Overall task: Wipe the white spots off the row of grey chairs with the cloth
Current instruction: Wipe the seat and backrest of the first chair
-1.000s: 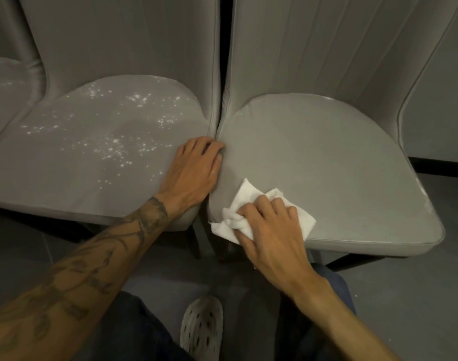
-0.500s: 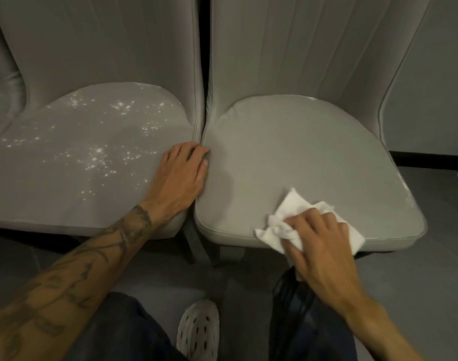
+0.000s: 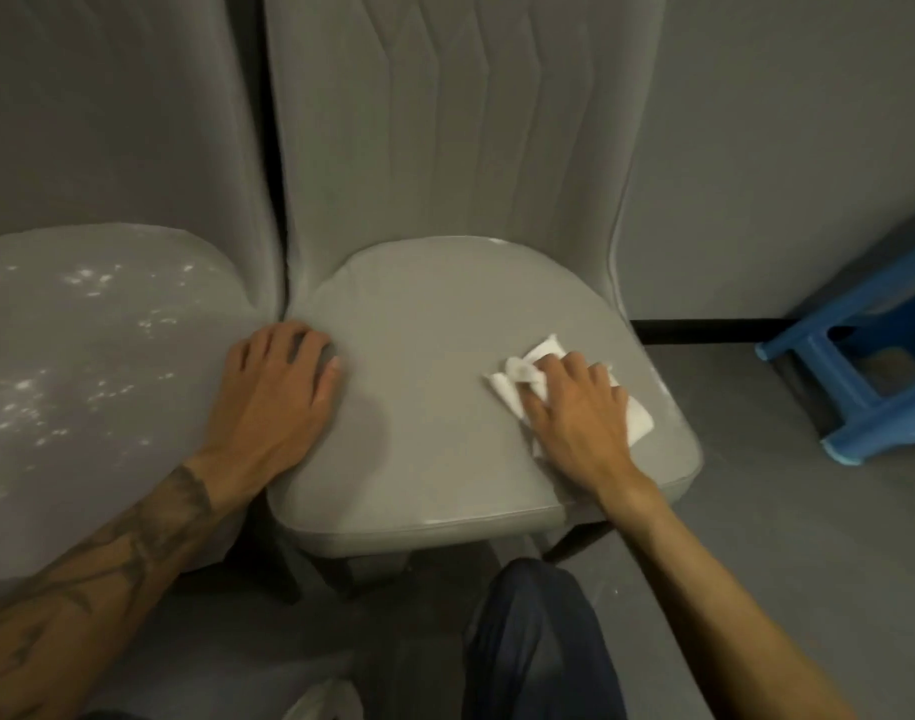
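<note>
Two grey chairs stand side by side. The right chair seat point(image 3: 434, 407) looks plain grey, with faint white marks along its right rim. My right hand point(image 3: 574, 413) presses a crumpled white cloth point(image 3: 517, 376) flat on the right part of that seat. The left chair seat point(image 3: 107, 387) is covered with many white spots. My left hand point(image 3: 278, 397) rests palm down with fingers apart, on the left chair's right edge where the two seats meet, and it holds nothing.
A blue plastic stool point(image 3: 871, 356) stands on the grey floor to the right of the chairs. A grey wall with a black skirting strip point(image 3: 704, 330) runs behind. My knee point(image 3: 538, 626) is just in front of the right chair.
My right hand has slid the cloth from the seat's front left edge across to its right side and a little further back. My left hand stays between the seats. The view has shifted right.
</note>
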